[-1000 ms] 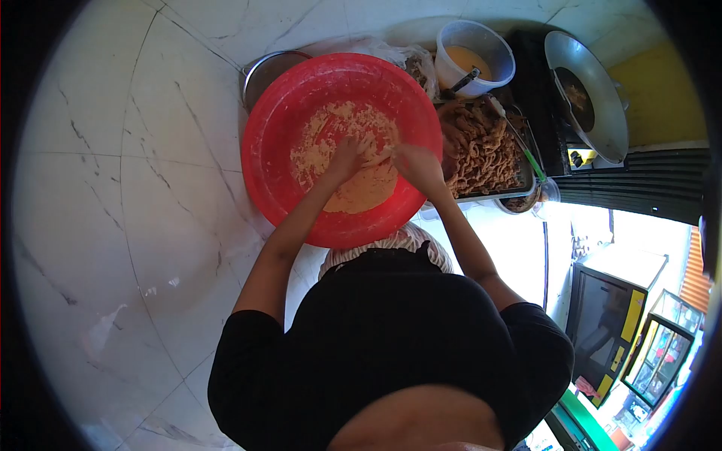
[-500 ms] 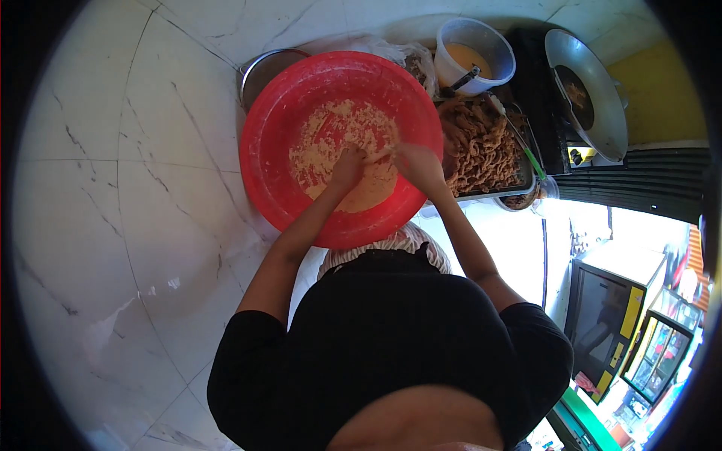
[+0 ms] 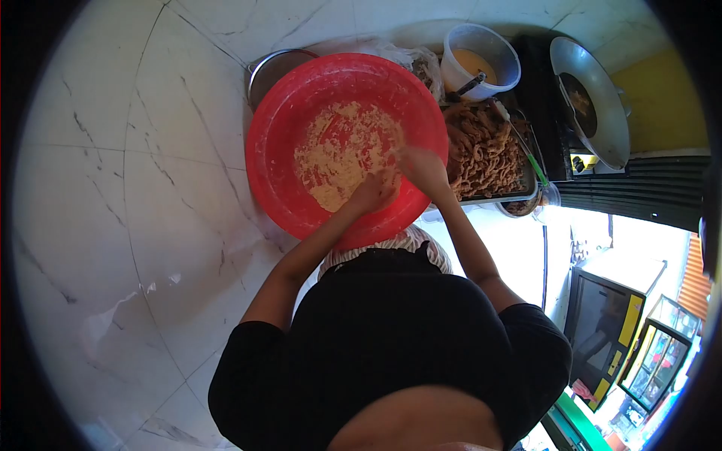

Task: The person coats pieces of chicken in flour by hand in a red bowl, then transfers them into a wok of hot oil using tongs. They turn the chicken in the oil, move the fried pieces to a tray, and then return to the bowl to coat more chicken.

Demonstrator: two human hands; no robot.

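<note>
A wide red basin [image 3: 271,158] rests in front of my lap, with crumbly pale flour mixture [image 3: 331,161] spread over its bottom. Low over the near right part of the mixture is my left hand [image 3: 376,191], its fingers blurred by motion. My right hand [image 3: 423,168] is closed at the basin's right side, its fingers pointing in. A pale flour-coated strip [image 3: 398,140] shows at its fingertips, partly blurred. My two hands are close together; whether the left one touches the strip is hidden.
Right of the basin, a metal tray holds brown fried strips [image 3: 489,154] and tongs with a green handle [image 3: 537,170]. Behind stands a white bucket [image 3: 504,64] with yellowish liquid. A wok [image 3: 613,113] sits farther right. A metal pot [image 3: 263,75] is partly under the basin.
My left hand has moved right and toward me, away from the strip that stretched between both hands. My right hand stays near the same place. The view has shifted slightly.
</note>
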